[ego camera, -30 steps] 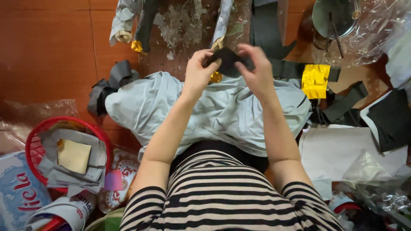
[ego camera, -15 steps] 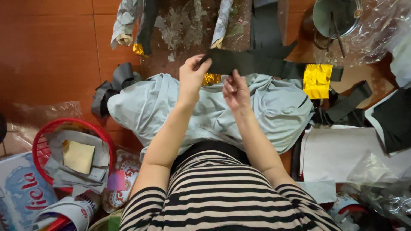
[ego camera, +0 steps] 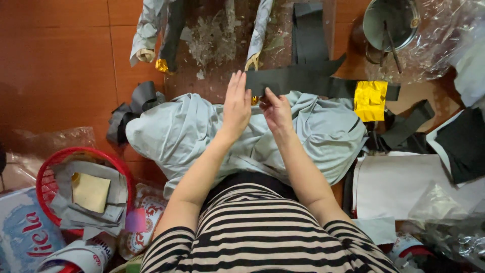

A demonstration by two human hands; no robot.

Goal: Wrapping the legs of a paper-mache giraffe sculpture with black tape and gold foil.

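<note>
Hands work a dark paper strip over a lap draped in pale cloth

The left hand (ego camera: 236,103) lies flat, released, touching the dark strip (ego camera: 303,80); the right hand (ego camera: 275,108) pinches its near edge. A gold foil sheet (ego camera: 370,100) sits at three o'clock, a red basket (ego camera: 50,167) at eight.

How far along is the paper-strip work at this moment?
Done, by the look of it: folded grey pieces with a tan square lie in the red basket. In hand: the left hand and right hand hold a dark grey strip. Left: more dark strips and a gold foil sheet.
</note>
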